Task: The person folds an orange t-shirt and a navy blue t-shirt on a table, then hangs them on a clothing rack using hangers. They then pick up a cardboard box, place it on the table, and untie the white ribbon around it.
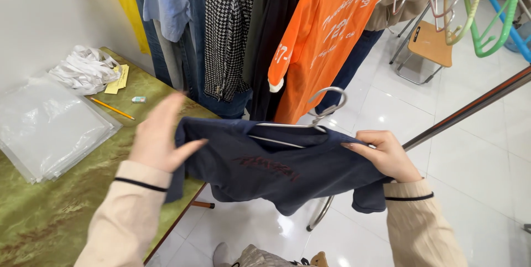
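A dark navy shirt (276, 170) with red lettering hangs on a silver wire hanger (318, 113), held out in front of me. My right hand (381, 153) grips the shirt's shoulder at the hanger's right end. On the other side, my left hand (157, 137) has its fingers spread and presses flat against the shirt's left shoulder. Both wrists wear a black band over cream sleeves.
A rack of hung clothes stands behind, with an orange shirt (326, 29) and a houndstooth garment (227, 29). A green-clothed table (66, 211) at left holds clear plastic bags (47, 126), white bags, a pencil (112, 108) and an eraser. A wooden chair (428, 43) and a slanting metal rail (470, 109) are right.
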